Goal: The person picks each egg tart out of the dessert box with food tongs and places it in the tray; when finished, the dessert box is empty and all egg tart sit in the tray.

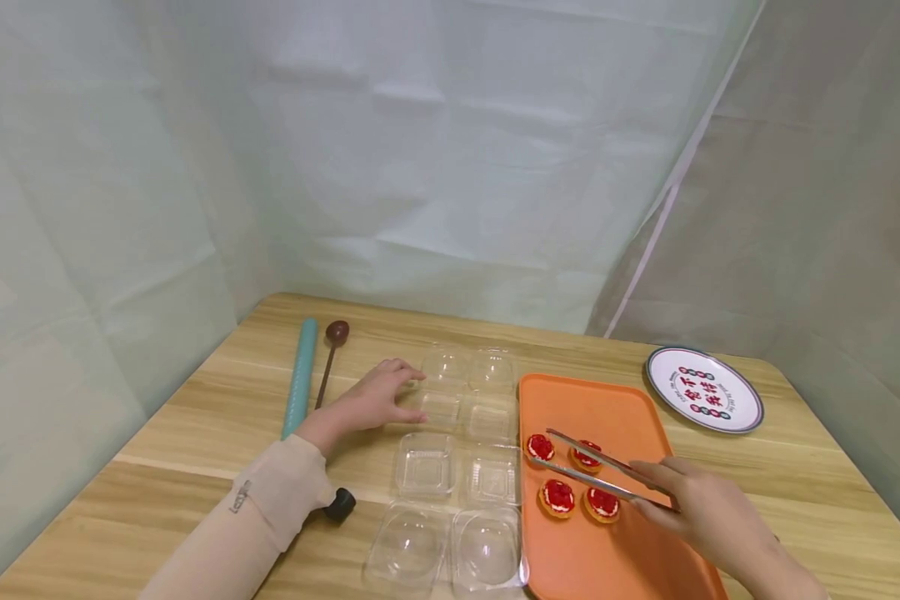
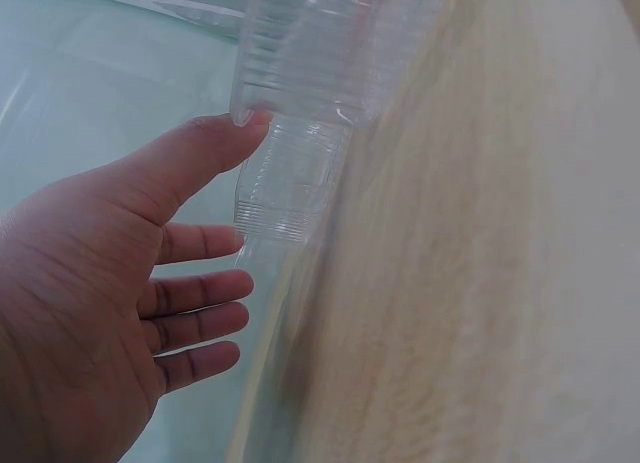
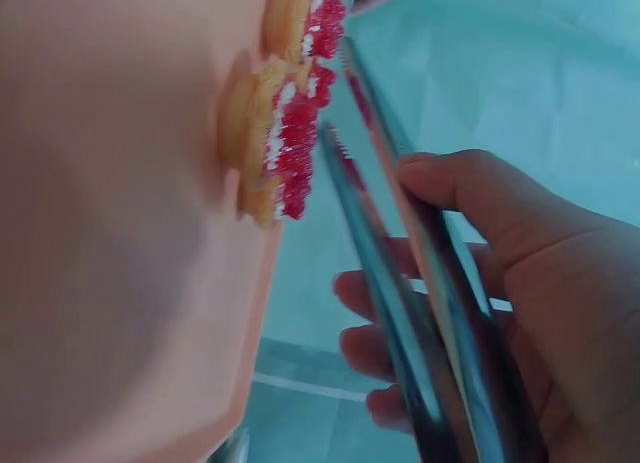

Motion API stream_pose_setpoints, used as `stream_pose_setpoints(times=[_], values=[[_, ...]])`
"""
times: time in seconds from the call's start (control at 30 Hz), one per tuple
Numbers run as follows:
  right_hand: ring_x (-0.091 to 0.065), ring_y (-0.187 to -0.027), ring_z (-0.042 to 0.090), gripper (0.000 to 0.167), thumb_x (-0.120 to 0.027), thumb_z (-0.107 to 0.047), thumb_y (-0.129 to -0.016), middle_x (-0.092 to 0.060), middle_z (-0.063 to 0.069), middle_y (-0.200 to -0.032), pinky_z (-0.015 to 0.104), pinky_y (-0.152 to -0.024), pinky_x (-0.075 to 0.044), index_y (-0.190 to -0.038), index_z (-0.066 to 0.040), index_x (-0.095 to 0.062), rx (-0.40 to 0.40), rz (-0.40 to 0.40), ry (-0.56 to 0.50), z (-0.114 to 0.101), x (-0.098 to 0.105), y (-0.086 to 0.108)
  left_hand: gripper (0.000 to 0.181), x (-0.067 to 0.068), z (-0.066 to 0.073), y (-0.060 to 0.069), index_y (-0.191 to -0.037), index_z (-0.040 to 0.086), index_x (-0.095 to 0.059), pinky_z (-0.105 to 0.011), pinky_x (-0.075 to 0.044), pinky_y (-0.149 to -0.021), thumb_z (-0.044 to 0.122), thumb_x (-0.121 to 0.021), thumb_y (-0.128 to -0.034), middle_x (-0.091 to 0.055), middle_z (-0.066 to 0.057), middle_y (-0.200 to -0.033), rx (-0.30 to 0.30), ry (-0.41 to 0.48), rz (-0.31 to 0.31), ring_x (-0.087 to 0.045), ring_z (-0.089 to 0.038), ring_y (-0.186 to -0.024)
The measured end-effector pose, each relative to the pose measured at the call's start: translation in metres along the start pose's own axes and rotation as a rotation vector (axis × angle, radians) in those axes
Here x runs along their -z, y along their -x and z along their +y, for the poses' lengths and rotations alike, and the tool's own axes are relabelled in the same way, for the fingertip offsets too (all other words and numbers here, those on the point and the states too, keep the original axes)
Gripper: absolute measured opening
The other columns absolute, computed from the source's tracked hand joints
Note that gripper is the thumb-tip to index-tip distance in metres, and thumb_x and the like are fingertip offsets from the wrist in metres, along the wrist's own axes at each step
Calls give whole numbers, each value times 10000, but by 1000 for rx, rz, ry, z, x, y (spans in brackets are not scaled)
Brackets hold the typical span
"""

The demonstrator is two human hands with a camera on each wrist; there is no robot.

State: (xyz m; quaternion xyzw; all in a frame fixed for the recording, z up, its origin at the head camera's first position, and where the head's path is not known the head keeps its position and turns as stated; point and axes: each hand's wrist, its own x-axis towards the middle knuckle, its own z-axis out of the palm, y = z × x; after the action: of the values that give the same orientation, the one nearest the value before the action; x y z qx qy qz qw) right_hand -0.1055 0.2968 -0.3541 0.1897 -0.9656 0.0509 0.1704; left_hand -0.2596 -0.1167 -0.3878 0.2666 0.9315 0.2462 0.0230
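Note:
My right hand point(image 1: 708, 517) grips metal tongs point(image 1: 596, 479), thumb on one side and fingers on the other. The tongs' arms are apart, their tips above the red-topped tarts point(image 1: 557, 497) on an orange tray point(image 1: 615, 400); nothing sits between the tips. Seen from the right wrist, the tarts point(image 3: 295, 133) show white cream under red topping. My left hand point(image 1: 375, 396) reaches to the back left clear plastic box point(image 1: 441, 408), its fingers spread and loosely bent. From the left wrist, the thumb tip overlaps a clear box point(image 2: 300, 63); whether it touches, I cannot tell.
More clear boxes with domed lids stand along the tray's left side, among them a front box point(image 1: 487, 546). A teal rolling pin point(image 1: 300, 375) and a brown long-handled spoon point(image 1: 337, 333) lie at the left. A printed plate point(image 1: 705, 390) rests at the back right.

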Motion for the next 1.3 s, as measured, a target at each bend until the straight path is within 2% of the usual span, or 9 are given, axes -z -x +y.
stream_pose_setpoints(times=[0.2,0.43,0.5,0.67,0.77,0.83,0.93,1.07,1.3], values=[[-314,-590,-78,551,-842,-256,-698,-437,-153,-703,150,-495,-293,-1202,-153,-643,-17,46,-46,6,-5,6,708,0,-1,-1,-1353,71,-517,-516,-389,-1094,440,-749,-795,-510,-146,-1347,-3,1,5,-458,-341,-1277],[-379,-635,-57,504,-794,-265,-770,-561,-108,-795,182,-515,-333,-1225,-122,-629,-117,22,-145,15,-8,11,709,0,-2,1,-1349,58,-517,-534,-381,-1094,431,-752,-794,-507,-160,-1354,-5,4,8,-453,-357,-1280],[-419,-656,-52,483,-792,-255,-775,-590,-101,-814,197,-530,-383,-1209,-110,-635,-136,25,-157,18,-7,13,705,0,-2,1,-1350,61,-517,-532,-379,-1097,426,-753,-795,-506,-156,-1355,0,6,5,-450,-356,-1284],[-573,-766,18,463,-816,-233,-742,-685,-42,-930,304,-633,-529,-1150,-76,-662,-148,64,-128,26,-5,15,702,2,-1,1,-1345,58,-521,-537,-381,-1093,415,-760,-790,-511,-159,-1345,1,2,4,-453,-362,-1277],[-615,-830,72,448,-819,-245,-737,-704,2,-994,350,-672,-544,-1123,-68,-675,-163,73,-121,32,-4,16,700,2,-1,1,-1342,59,-524,-542,-381,-1089,416,-761,-789,-513,-162,-1342,-3,-3,6,-454,-367,-1273],[-614,-855,77,431,-819,-245,-738,-704,13,-1008,336,-681,-540,-1110,-74,-681,-167,79,-130,38,-3,18,701,1,-1,0,-1345,65,-522,-538,-378,-1094,415,-762,-788,-510,-159,-1348,1,2,2,-450,-362,-1280],[-584,-871,10,406,-817,-235,-740,-699,12,-1009,209,-683,-505,-1097,-94,-686,-172,85,-152,47,-2,21,706,0,-1,0,-1351,68,-518,-533,-374,-1100,419,-760,-789,-505,-154,-1357,6,9,-3,-444,-355,-1289],[-537,-863,-83,378,-821,-210,-735,-708,26,-986,40,-681,-402,-1070,-94,-688,-182,96,-181,60,-1,25,709,0,0,0,-1352,67,-516,-535,-377,-1098,424,-757,-789,-506,-153,-1355,4,13,-5,-446,-355,-1287],[-486,-839,-161,378,-817,-243,-743,-726,88,-963,96,-632,-402,-1057,-79,-684,-247,89,-173,80,4,37,711,2,0,0,-1353,64,-515,-536,-380,-1095,422,-759,-790,-506,-156,-1348,7,14,-10,-444,-360,-1285]])
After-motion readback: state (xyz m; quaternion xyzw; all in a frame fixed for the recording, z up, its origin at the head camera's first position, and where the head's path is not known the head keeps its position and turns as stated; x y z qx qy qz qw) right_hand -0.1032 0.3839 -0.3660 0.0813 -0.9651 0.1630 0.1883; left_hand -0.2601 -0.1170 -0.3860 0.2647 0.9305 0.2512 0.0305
